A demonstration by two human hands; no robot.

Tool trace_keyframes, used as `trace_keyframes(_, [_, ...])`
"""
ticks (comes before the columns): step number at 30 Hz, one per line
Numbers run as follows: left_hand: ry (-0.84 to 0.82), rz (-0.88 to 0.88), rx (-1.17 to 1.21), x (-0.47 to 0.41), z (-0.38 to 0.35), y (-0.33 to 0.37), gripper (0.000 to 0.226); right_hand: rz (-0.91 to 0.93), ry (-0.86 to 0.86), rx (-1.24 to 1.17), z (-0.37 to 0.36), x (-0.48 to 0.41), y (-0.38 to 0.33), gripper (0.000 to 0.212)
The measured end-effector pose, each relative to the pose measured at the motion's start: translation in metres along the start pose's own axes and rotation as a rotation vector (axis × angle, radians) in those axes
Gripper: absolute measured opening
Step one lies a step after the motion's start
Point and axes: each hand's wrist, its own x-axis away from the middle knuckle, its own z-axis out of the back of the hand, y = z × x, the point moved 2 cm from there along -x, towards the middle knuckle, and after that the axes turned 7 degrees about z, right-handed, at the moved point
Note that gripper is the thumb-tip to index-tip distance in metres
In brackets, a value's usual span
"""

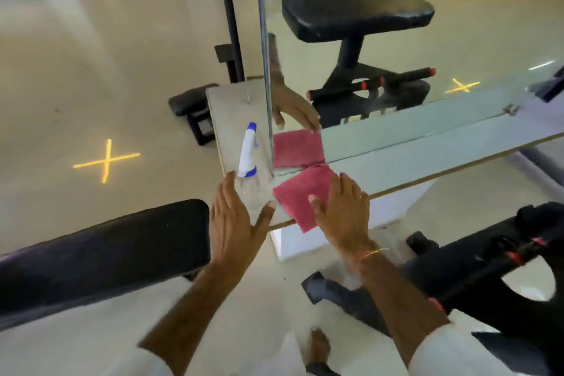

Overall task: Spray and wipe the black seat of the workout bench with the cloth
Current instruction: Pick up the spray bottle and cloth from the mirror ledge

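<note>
Pale glossy floor, with a yellow cross mark on it at left. A wall mirror rises from the back edge of a narrow grey ledge and doubles what lies in front of it.

Black seat of the workout bench: long padded slab, lower left, just beside the ledge end and lower than it. Nothing rests on it. A second black machine frame with red collars stands lower right.

Left hand: fingers spread wide, palm and thumb around the clear base of the spray bottle; whether the grip is closed I cannot tell. The bottle stands upright on the ledge near its left end, white neck, blue nozzle on top.

Right hand: open and flat, fingers extended, lying on the pink cloth, pressing rather than pinching. The cloth lies on the ledge just right of the bottle, its near corner hanging over the front edge. Its reflection shows in the mirror directly behind.

Thin orange thread around the right wrist. White sleeves at the bottom edge.
</note>
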Motion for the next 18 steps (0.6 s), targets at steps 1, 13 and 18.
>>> trace_keyframes(1, [0.013, 0.042, 0.071, -0.004, -0.004, 0.005, 0.087, -0.006, -0.014, -0.004, -0.002, -0.012, 0.004, 0.088])
trace_keyframes(13, [0.153, 0.356, 0.391, -0.051, -0.032, 0.040, 0.052, -0.013, -0.230, -0.273, -0.012, -0.060, 0.031, 0.050])
trace_keyframes(18, [0.222, 0.378, 0.386, -0.043, -0.029, 0.045, 0.048, 0.093, -0.265, -0.479, 0.000, -0.055, 0.020, 0.025])
